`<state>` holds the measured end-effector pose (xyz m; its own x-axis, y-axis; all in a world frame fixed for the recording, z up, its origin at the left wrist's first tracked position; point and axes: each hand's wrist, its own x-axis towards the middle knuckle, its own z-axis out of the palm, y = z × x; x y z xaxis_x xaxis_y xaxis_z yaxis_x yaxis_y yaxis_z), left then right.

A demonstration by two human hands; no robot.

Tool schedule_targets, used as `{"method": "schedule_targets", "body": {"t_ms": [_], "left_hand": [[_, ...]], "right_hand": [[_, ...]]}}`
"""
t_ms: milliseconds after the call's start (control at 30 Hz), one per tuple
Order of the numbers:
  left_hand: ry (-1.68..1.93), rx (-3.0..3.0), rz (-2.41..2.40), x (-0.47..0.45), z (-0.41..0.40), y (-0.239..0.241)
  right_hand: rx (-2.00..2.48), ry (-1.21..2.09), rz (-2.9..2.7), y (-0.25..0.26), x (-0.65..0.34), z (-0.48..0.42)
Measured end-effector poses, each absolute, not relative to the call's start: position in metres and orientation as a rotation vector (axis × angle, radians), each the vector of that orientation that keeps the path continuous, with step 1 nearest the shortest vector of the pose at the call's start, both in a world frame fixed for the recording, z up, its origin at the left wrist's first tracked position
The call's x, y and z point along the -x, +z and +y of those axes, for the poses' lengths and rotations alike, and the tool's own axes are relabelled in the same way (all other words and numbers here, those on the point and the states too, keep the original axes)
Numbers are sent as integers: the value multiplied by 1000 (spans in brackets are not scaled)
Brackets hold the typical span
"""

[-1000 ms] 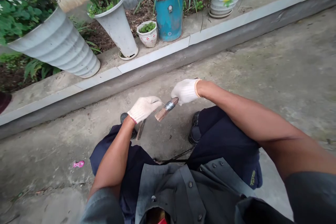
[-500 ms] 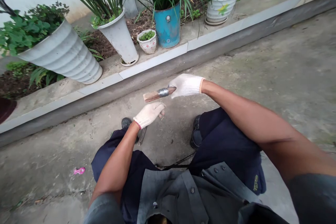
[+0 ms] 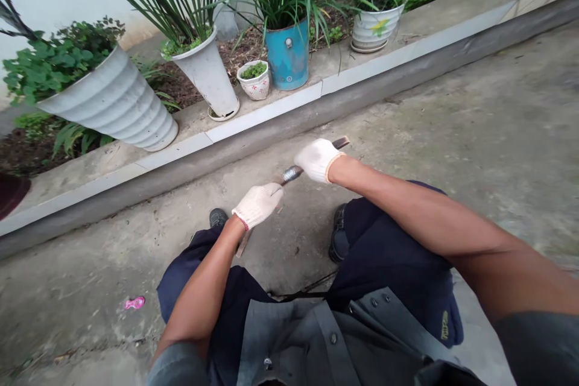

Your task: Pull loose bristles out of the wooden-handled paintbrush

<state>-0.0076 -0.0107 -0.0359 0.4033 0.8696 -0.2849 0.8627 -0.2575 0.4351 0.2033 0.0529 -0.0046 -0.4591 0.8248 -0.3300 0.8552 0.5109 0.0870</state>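
Note:
A brown wooden stick (image 3: 341,142) bound with a coil of silvery wire (image 3: 291,174) runs between my two hands, low over the concrete. My right hand (image 3: 316,160), in a white knit glove, is closed around the stick just right of the wire, and one end pokes out past the knuckles. On the other side of the coil, my left hand (image 3: 259,204), gloved too, is closed on the stick; its fingers hide that end. Below my left wrist shows another strip of wood (image 3: 244,243); whether it joins the held stick I cannot tell.
A raised planter ledge (image 3: 266,117) crosses ahead, bearing a ribbed white pot (image 3: 122,99), a tall white pot (image 3: 208,75), a small flowered pot (image 3: 254,85) and a blue bucket (image 3: 288,60). A pink scrap (image 3: 134,302) lies on the concrete floor at left.
My right hand has slid or turned on the stick, so an end now sticks out on its right. My left hand, apart from the stick before, has closed on its left part.

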Motion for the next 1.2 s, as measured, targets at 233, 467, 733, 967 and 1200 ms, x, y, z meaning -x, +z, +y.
{"method": "schedule_targets", "body": {"t_ms": [233,467,733,967,1200], "left_hand": [[64,-2144,1408,19,-7,-34],[379,-1722,1257,37,0,-47],[377,-1647,1397,20,-8,-51],[181,-1857,1424,2,-15,-45],[25,-2132,1525,16,-9,-29]], "right_hand": [[-898,-416,2463,-12,-206,45],[-915,-826,2654,12,-234,59],[-1534,-691,2684,13,-224,71],[-1694,-297,2464,-2,-208,67],[-1423,-313,2382,-14,-195,52]]}}
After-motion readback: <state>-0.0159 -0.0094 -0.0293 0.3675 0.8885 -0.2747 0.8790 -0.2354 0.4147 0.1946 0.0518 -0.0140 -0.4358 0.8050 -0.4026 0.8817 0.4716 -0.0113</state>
